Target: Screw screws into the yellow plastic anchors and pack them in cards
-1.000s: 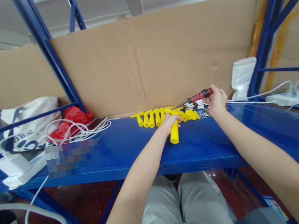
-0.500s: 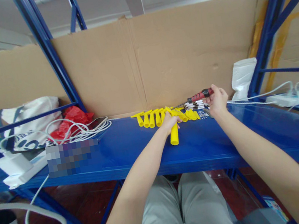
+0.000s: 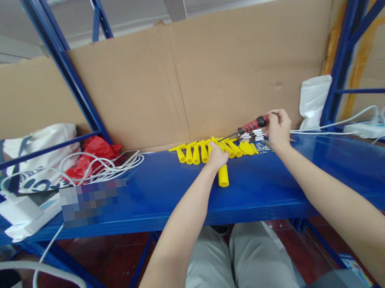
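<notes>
My left hand is closed around a yellow plastic piece with a hollow round handle pointing towards me. In my right hand is a screwdriver with a red and black handle, held by its rear end. Its shaft slopes down to the left, and the tip reaches the top of the held piece; the exact contact is too small to see. Behind my left hand, similar yellow pieces lie in a row. Small flat yellow parts and tiny pale parts lie between my hands.
White and dark strips are stacked behind the small parts. A cardboard sheet backs the blue shelf. On the left are coiled white cables, a red bag and a power strip; a white pouch stands right.
My right hand has shifted slightly left with the screwdriver, and its fingers have changed their hold on the handle. My left hand has turned a little around the yellow piece, which stays nearly in place.
</notes>
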